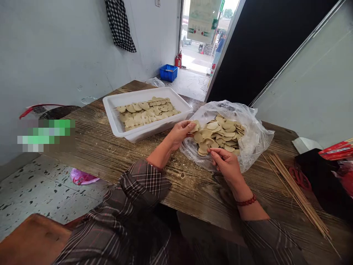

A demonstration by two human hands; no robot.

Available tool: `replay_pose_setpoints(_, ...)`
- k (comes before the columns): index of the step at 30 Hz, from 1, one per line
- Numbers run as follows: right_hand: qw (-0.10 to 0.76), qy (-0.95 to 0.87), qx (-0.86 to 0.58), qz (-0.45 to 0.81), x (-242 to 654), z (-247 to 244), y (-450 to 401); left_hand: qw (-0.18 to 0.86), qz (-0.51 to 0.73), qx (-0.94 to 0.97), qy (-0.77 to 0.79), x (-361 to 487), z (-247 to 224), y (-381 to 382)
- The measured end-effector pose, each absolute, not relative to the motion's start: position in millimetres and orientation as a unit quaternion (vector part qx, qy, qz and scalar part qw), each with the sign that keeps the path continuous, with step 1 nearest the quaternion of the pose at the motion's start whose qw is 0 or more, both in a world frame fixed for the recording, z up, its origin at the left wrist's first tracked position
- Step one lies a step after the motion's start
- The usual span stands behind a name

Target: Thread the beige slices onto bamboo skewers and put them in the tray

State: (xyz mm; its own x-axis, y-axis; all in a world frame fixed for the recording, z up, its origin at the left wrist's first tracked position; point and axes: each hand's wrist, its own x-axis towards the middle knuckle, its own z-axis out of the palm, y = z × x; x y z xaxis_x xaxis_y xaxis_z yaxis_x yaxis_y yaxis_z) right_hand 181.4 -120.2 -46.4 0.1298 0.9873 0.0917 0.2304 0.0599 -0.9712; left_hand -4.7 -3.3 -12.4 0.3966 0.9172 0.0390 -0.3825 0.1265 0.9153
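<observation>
My left hand point(179, 134) is closed on a thin, pale tan round slice point(195, 126), pinched between thumb and fingers at the left edge of a clear plastic bag point(255, 134). Inside the open bag lies a heap of similar slices point(227, 129). My right hand point(226, 162) is closed at the bag's front edge, pinching a thin skewer point(209, 150); most of it is hidden by the fingers and slices. Behind my left hand stands a white plastic tub point(117, 127), holding rows of slices threaded on skewers point(147, 114).
A bundle of long bamboo skewers point(299, 195) lies on the wooden table point(110, 154) at right, beside red-handled scissors point(299, 178) and a black cloth or bag point(317, 180). Red packets point(336, 150) sit farther right. A blue crate point(168, 73) stands on the floor by the doorway.
</observation>
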Motion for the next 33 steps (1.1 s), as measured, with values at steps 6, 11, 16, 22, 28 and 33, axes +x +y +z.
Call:
replay_pose_setpoints(6, 0.504, -0.510, -0.547, 0.433, 178.5, -44.1, -121.2, 0.722, 0.476, 0.426, 0.266, 0.4, -17.3, -5.2)
replay_pose_setpoints(11, 0.519, -0.477, -0.523, 0.480, 176.4, -44.4, -121.0, 0.725, 0.495, 0.398, 0.266, 4.2, -21.1, -4.8)
replay_pose_setpoints(16, 0.532, -0.458, -0.522, 0.484, 175.7, -45.0, -119.8, 0.753, 0.470, 0.389, 0.248, 6.1, -18.4, -9.7)
replay_pose_setpoints(22, 0.527, -0.463, -0.531, 0.475, 177.2, -45.3, -118.7, 0.766, 0.451, 0.391, 0.239, 3.3, -13.9, -11.5)
replay_pose_setpoints(28, 0.506, -0.478, -0.526, 0.489, 175.4, -42.0, -120.1, 0.772, 0.455, 0.380, 0.229, 3.0, -15.5, -11.2)
replay_pose_setpoints(33, 0.498, -0.474, -0.522, 0.504, 174.4, -42.5, -120.4, 0.761, 0.466, 0.370, 0.258, 6.1, -18.1, -11.2)
